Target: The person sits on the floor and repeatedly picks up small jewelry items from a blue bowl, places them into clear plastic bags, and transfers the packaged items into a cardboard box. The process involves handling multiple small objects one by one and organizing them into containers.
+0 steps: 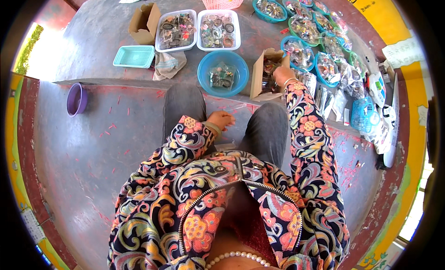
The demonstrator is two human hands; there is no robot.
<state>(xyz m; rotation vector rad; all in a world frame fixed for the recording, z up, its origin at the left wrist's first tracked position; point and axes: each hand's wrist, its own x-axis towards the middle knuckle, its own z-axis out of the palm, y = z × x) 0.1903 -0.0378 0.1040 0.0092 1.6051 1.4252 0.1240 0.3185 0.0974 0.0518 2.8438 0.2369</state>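
Observation:
My right hand (pixel 283 75) reaches over the right rim of an open cardboard box (pixel 256 83). Its fingers are down among small dark packaged items (pixel 269 71) and are hidden, so their grip does not show. Between my knees hangs my left hand (pixel 221 120), its fingers loosely apart with nothing visible in them. A round blue basin (pixel 204 80) stands just left of the box. Clear plastic packets (pixel 221 78) with small dark and coloured pieces lie in it.
Left of the basin are two white trays (pixel 198 36) of packets, a cloth (pixel 169 66), a turquoise basket (pixel 134 56) and another cardboard box (pixel 144 23). Several filled round baskets (pixel 299 54) crowd the right. A pink basket (pixel 223 0) stands farther back, a purple basin (pixel 77 99) at left.

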